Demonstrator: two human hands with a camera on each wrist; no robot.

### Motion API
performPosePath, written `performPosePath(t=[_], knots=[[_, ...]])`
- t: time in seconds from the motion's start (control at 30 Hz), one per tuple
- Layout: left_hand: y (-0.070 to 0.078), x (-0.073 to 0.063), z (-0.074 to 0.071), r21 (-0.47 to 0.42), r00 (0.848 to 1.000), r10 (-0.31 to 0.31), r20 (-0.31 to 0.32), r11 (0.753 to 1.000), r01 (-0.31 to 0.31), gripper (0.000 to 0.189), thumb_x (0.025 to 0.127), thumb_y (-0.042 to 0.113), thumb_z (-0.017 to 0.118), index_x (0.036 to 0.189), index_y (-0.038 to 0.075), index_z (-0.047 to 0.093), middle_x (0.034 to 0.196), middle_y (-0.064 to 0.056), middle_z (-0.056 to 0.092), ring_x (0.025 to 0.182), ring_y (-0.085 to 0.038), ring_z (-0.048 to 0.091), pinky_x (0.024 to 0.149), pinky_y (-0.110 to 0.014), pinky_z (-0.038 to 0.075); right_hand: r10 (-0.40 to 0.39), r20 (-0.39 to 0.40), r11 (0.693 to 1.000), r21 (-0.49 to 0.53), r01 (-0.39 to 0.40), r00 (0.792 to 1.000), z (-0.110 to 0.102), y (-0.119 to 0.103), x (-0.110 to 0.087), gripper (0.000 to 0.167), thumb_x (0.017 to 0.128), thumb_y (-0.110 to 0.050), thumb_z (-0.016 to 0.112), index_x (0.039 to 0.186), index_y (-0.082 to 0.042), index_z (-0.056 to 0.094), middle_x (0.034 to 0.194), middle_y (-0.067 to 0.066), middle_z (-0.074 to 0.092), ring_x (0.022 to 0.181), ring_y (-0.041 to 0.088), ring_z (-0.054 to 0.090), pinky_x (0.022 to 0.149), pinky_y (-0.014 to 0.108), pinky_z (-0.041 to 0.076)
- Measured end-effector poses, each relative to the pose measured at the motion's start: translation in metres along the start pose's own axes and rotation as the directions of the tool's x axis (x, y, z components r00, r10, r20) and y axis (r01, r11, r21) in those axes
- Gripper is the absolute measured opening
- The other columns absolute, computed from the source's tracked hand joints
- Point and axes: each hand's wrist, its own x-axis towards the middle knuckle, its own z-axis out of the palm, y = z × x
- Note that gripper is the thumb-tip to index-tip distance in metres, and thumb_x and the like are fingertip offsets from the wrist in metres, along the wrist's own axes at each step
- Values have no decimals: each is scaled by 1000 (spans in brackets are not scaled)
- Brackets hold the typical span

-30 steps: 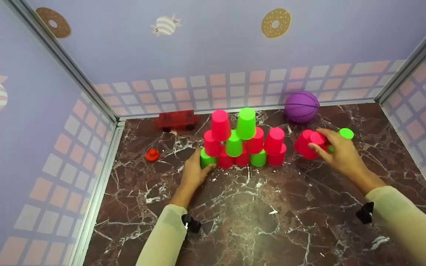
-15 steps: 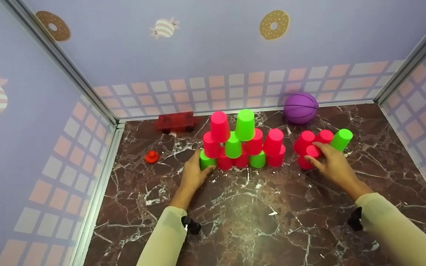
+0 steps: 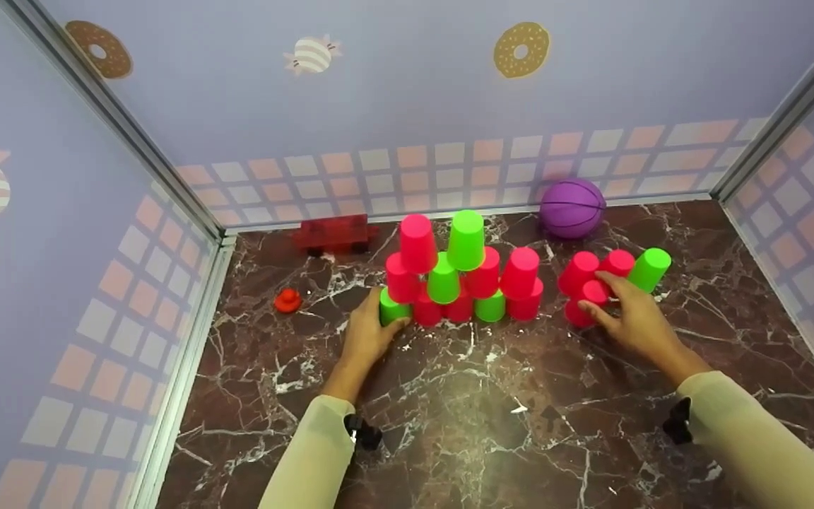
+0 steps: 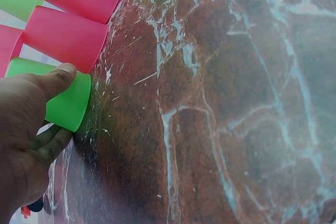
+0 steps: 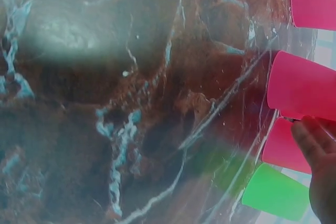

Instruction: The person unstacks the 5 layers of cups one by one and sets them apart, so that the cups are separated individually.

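Observation:
My left hand [image 3: 368, 332] grips the green cup [image 4: 68, 100] at the left end of a cup stack's bottom row, thumb in front and fingers behind. Upside-down pink and green cups make up the stack. A pink cup [image 3: 417, 244] and a green cup [image 3: 466, 240] stand on its third level. To the right of the stack, my right hand [image 3: 633, 318] pinches an upside-down pink cup [image 3: 596, 290] between thumb and fingers. Just behind that one are two more pink cups, and a green cup [image 3: 651, 268] stands to their right.
Against the back wall sit a red toy car [image 3: 336, 233] and a purple ball [image 3: 573, 207]. A small red rubber duck [image 3: 287, 300] lies left of my left hand. Patterned panels enclose the dark marbled surface [image 3: 463, 424] at the back and sides.
My right hand has brought the pink cup down and nearer to me, in front of the other pink cups, uncovering the green cup behind. The left hand stays on its green cup.

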Motion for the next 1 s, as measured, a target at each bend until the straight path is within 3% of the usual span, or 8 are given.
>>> performPosePath(t=[0.1, 0.23, 0.33, 0.5, 0.73, 0.9, 1.0], knots=[[-7, 1, 2, -9, 1000, 26, -6, 1000, -26, 60, 90, 31, 93, 136, 7, 63, 115, -19, 77, 104, -40, 75, 90, -59, 60, -7, 10, 1000, -11, 8, 1000, -5, -2, 1, 66, 103, -27, 80, 154, 6, 54, 141, 34, 67, 126, 55, 68, 109, 71, 52], [-36, 3, 16, -11, 994, 97, -52, 995, -98, 62, 89, 43, 91, 135, 12, 62, 112, -15, 77, 97, -36, 75, 83, -54, 60, -52, -9, 999, -16, 52, 999, -14, -7, 6, 64, 103, -26, 80, 153, 5, 55, 134, 31, 70, 117, 52, 72, 100, 69, 57], [-45, 5, 23, 4, 994, 94, -63, 996, -94, 65, 88, 43, 92, 137, 13, 62, 112, -14, 77, 97, -35, 75, 83, -54, 59, -96, -45, 995, -38, 94, 994, -22, -13, 11, 63, 101, -24, 82, 151, 5, 57, 132, 30, 71, 112, 50, 72, 95, 68, 58], [-48, 6, 28, 22, 999, 36, -36, 999, -36, 69, 86, 39, 94, 140, 14, 61, 115, -14, 78, 102, -37, 76, 88, -58, 59, -149, -81, 986, -82, 142, 986, -37, -29, 24, 63, 99, -23, 84, 151, 2, 58, 130, 26, 70, 102, 45, 71, 87, 63, 59], [-8, 1, 5, -2, 1000, 13, -12, 1000, -13, 62, 87, 27, 94, 136, 6, 62, 114, -21, 78, 101, -42, 76, 88, -62, 59, -197, -96, 980, -58, 192, 976, -49, -60, 50, 63, 101, -24, 82, 153, 1, 58, 130, 22, 71, 111, 44, 72, 93, 61, 60], [7, 0, -4, 21, 998, -47, 30, 999, 46, 61, 90, 24, 93, 139, 5, 62, 120, -21, 77, 108, -43, 76, 95, -61, 59, -262, -93, 965, -54, 258, 961, -48, -84, 72, 62, 101, -23, 81, 154, 0, 58, 140, 22, 70, 120, 46, 72, 101, 63, 58], [8, 0, -6, 41, 996, -73, 46, 997, 71, 62, 90, 25, 93, 140, 7, 62, 123, -20, 77, 111, -42, 76, 97, -61, 59, -268, -64, 963, -44, 266, 961, -45, -100, 80, 65, 102, -26, 80, 158, -3, 55, 145, 22, 69, 131, 50, 68, 111, 69, 53]])
